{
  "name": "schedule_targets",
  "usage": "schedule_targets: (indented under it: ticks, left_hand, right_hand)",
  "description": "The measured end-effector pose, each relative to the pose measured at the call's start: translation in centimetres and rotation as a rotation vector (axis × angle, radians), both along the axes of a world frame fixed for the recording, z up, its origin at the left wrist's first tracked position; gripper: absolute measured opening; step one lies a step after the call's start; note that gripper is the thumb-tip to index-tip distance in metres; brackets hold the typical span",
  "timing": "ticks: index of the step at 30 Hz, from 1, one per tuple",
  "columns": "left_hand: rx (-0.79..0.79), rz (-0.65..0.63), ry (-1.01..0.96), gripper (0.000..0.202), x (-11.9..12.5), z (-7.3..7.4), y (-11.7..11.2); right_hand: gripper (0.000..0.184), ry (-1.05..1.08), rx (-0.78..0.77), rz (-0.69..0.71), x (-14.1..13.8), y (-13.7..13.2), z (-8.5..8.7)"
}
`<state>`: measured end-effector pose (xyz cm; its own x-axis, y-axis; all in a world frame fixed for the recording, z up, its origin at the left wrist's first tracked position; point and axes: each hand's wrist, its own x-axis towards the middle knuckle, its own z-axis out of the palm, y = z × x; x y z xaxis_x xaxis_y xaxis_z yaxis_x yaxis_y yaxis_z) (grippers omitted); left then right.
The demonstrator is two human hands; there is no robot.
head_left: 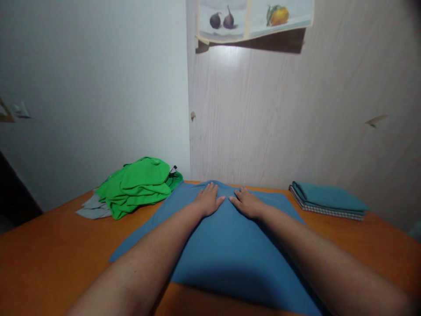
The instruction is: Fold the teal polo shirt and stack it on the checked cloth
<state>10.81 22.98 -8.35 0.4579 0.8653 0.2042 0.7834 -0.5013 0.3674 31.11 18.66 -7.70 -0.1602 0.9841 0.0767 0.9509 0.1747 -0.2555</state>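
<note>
A blue cloth (pixel 226 250) lies spread flat on the orange-brown table (pixel 49 245). My left hand (pixel 208 199) rests palm down on the cloth's far part, fingers stretched out. My right hand (pixel 247 202) lies flat beside it, fingers extended, thumbs nearly touching. Both forearms reach across the cloth from the near edge. Neither hand holds anything.
A crumpled green cloth (pixel 140 184) sits on a grey cloth (pixel 94 210) at the table's back left. A folded stack (pixel 327 201), teal cloth over a checked one, lies at the back right. A pale wall and a wood-grain panel (pixel 296 123) stand right behind the table.
</note>
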Motion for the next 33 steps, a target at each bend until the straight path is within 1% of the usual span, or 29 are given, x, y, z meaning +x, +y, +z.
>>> schedule_targets:
  ticks: [4, 8, 11, 16, 20, 24, 27, 30, 33]
  left_hand:
    - [-0.009, 0.035, -0.045, 0.063, 0.3, 0.5, 0.8]
    - [-0.041, 0.044, -0.05, 0.055, 0.3, 1.0, 1.9]
    - [-0.063, 0.061, -0.047, 0.056, 0.3, 0.5, 2.2]
    - [-0.095, 0.103, -0.035, 0.067, 0.3, -0.7, 2.3]
    - [-0.095, 0.101, -0.041, 0.069, 0.1, -0.7, 2.2]
    - [-0.076, 0.104, -0.051, 0.067, -0.5, 0.0, 1.0]
    - [-0.055, 0.087, -0.143, 0.062, -1.1, 0.7, -0.8]
    - [-0.074, -0.035, -0.306, 0.048, -1.2, 1.5, -3.0]
    - [-0.072, -0.174, -0.356, 0.038, -0.3, 2.4, -5.6]
  right_hand:
    - [0.083, -0.06, -0.019, -0.069, -0.2, -0.2, -1.3]
    - [0.085, -0.081, -0.029, -0.069, -0.2, -0.3, -1.6]
    - [0.088, -0.09, -0.039, -0.066, 0.0, -0.2, -1.6]
    - [0.089, -0.08, -0.047, -0.063, 0.3, 0.2, -1.8]
    - [0.088, -0.071, -0.07, -0.059, 0.3, 0.3, -1.7]
    - [0.086, 0.017, -0.05, -0.018, 0.8, -0.5, -1.0]
    - [0.078, 0.129, 0.064, -0.055, 2.4, -2.4, -0.1]
    - [0.064, 0.234, 0.161, -0.156, 5.1, -5.2, 1.0]
    - [0.05, 0.367, 0.236, -0.276, 8.3, -8.8, 1.8]
